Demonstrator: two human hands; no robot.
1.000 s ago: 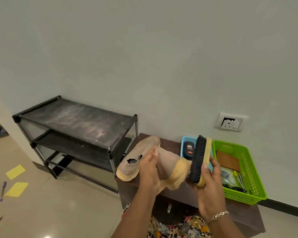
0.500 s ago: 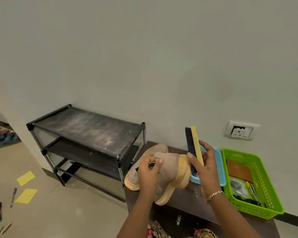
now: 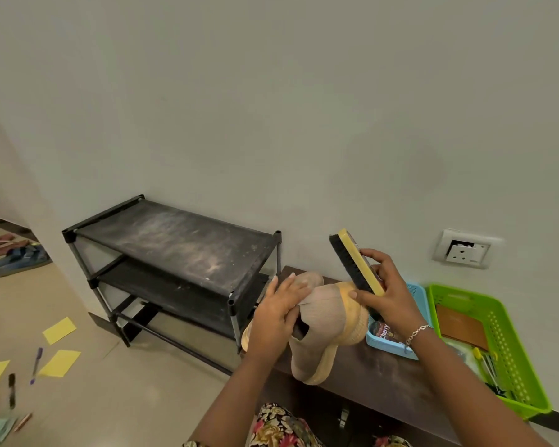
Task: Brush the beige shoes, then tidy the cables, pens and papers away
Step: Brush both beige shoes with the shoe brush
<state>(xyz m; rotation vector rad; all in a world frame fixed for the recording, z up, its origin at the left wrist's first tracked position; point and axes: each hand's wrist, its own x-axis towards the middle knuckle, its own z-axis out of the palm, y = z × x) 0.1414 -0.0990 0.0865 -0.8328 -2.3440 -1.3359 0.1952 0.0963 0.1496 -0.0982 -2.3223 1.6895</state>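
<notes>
Two beige shoes are in play on the brown bench (image 3: 368,379). The held shoe (image 3: 323,321) is tipped up with its yellow sole toward three o'clock. The other shoe (image 3: 309,280) lies behind it toward eleven o'clock, seemingly touching it.

The left hand (image 3: 279,317) has its fingers curled round the held shoe's upper, near the opening. The right hand (image 3: 391,301) clamps thumb and fingers on the yellow back of the brush (image 3: 355,262). The brush stands tilted, bristles facing nine o'clock, with its lower end at the sole's edge by the toe.

The step looks like brushing the toe and sole rim. It would go best with short, light strokes in one direction, since the upper looks soft and napped and hard scrubbing could mark it. The left hand should brace firmly and turn the shoe to meet the bristles, rather than the right wrist twisting. Dust is better flicked toward nine o'clock, away from the blue tray (image 3: 415,293) at three o'clock and the green basket (image 3: 510,350) at four.

The yellow papers (image 3: 58,330) and pens (image 3: 37,362) lie on the floor at eight o'clock, not yet tidied. I cannot pick out any cables.
</notes>
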